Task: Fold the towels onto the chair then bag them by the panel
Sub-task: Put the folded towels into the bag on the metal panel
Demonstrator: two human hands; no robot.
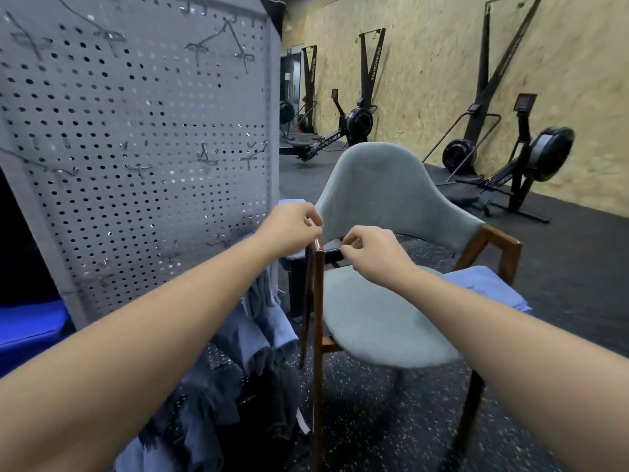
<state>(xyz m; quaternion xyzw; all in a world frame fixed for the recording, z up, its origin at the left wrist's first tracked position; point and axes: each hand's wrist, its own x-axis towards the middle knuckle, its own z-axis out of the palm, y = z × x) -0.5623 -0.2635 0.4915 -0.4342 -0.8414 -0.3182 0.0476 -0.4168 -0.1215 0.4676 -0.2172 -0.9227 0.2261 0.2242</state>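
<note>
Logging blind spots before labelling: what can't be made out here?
Head view:
- What the right hand pinches, if anything: hidden by its curled fingers.
- What the dark strap held by the left hand is part of: blurred and shadowed below.
- Towel heap: cut by the bottom edge.

A gym: rowing machines [343, 131] line the chipboard wall [425, 63] (rubber flooring [561, 267] underfoot).
</note>
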